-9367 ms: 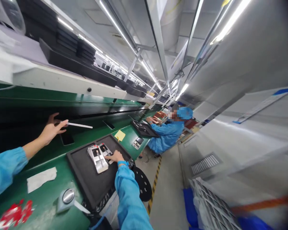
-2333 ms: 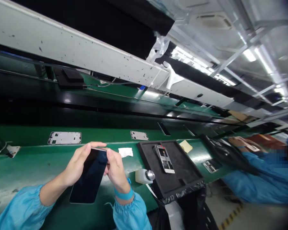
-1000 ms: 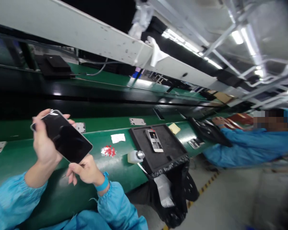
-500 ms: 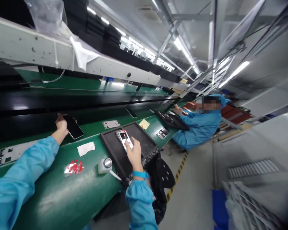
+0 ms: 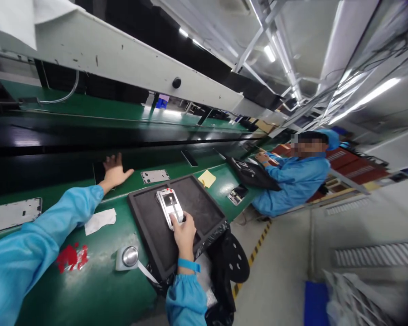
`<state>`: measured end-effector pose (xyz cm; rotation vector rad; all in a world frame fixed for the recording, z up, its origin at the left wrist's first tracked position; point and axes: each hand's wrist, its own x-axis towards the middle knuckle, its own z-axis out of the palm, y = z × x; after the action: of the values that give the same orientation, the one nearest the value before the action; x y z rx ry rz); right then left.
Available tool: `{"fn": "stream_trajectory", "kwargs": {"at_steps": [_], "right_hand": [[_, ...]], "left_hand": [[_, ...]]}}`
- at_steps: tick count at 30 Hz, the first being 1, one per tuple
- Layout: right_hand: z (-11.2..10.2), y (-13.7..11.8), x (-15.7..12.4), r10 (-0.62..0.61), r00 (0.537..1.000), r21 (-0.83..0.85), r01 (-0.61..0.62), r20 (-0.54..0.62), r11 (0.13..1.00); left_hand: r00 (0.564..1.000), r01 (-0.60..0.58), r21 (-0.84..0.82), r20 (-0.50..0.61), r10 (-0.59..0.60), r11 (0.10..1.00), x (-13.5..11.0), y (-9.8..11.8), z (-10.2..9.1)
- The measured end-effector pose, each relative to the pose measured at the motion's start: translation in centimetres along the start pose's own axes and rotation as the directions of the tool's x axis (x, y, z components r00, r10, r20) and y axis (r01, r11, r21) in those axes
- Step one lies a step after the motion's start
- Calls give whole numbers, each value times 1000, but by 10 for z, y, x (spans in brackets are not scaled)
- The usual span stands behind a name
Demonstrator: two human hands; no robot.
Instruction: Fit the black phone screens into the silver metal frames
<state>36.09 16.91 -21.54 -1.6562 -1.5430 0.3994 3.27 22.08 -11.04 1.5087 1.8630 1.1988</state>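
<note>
My left hand point(image 5: 114, 173) is stretched out with its fingers spread over the dark strip along the back of the bench. Partly behind it lies a dark phone point(image 5: 98, 172), mostly hidden by the hand. My right hand point(image 5: 184, 232) grips the lower end of a white phone frame point(image 5: 170, 203), thumb on its face. That frame rests on a small stack in the black foam tray point(image 5: 209, 199). Between my arms lie a white wipe point(image 5: 100, 221), a bag of red bits point(image 5: 72, 257) and a dispenser bottle with a metal top point(image 5: 127, 258).
White phone plates point(image 5: 155, 176) lie along the green bench, with another dark phone point(image 5: 189, 158) farther back. A yellow note point(image 5: 207, 178) and an opened phone point(image 5: 238, 194) are beyond the tray. A co-worker in blue point(image 5: 292, 176) sits to the right. A pale beam point(image 5: 129, 59) runs overhead.
My left hand has let go of the phone, which now lies at the back, and its fingers have spread. My right hand stays at the white frame. The view has shifted.
</note>
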Motion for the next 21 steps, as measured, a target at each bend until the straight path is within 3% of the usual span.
{"fn": "stream_trajectory", "kwargs": {"at_steps": [6, 10, 12, 14, 17, 21], "right_hand": [[0, 1, -1, -47, 991, 30, 52, -128, 998], [0, -1, 0, -43, 977, 27, 50, -207, 998], [-1, -4, 0, -40, 973, 42, 51, -229, 998], [-1, -9, 0, -44, 971, 74, 63, -234, 995], [-3, -19, 1, -51, 970, 135, 85, -239, 987], [-12, -39, -1, -28, 963, 229, 92, -268, 969]], "left_hand": [[953, -185, 57, 255, 165, 981, 23, 18, 65], [919, -257, 112, 335, 208, 960, 42, 23, 75], [924, -265, 125, 316, 215, 956, 45, 22, 61], [942, -263, 103, 244, 232, 959, 40, 19, 36], [967, -251, 5, 49, 251, 968, 19, 15, -18], [971, -207, -223, -167, 172, 953, -38, 15, -102]]}}
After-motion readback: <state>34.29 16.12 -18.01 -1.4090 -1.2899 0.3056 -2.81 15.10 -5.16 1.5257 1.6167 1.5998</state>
